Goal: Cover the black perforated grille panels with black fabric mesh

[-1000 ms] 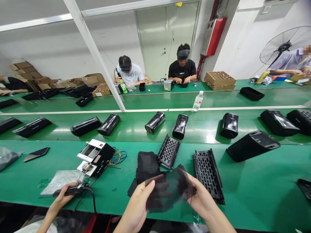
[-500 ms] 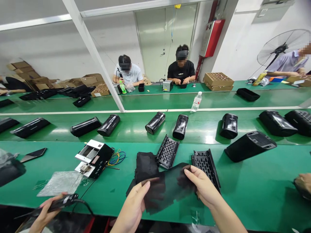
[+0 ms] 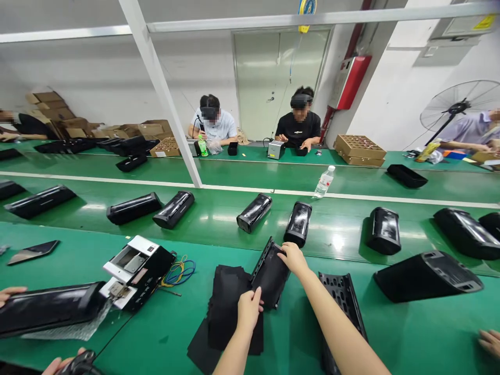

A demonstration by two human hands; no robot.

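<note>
A thin black sheet (image 3: pixel 272 273) lies over the inside of a slotted black plastic panel (image 3: pixel 261 260), hiding most of its holes. At the sheet's near left corner, my left hand (image 3: pixel 249 310) is closed with thumb and fingertips on the edge. My right hand (image 3: pixel 294 258) has its fingers closed on the far right edge, against the panel. A pile of similar black sheets (image 3: pixel 228 302) sits just left, partly behind my left forearm. Under my right forearm, a second slotted panel (image 3: pixel 344 291) lies on the green table with its holes uncovered.
A black and white machine (image 3: pixel 142 271) with coiled wires (image 3: pixel 177 272) stands at left. Beside it a co-worker's hand (image 3: pixel 10 294) touches a glossy black housing (image 3: pixel 50 307). Another black housing (image 3: pixel 427 276) rests at right. Several housings lie on the green belt (image 3: pixel 211 208) beyond.
My hands have carried the sheet from above the table forward onto the left slotted panel. At left, a black housing has appeared by the machine. The view has shifted.
</note>
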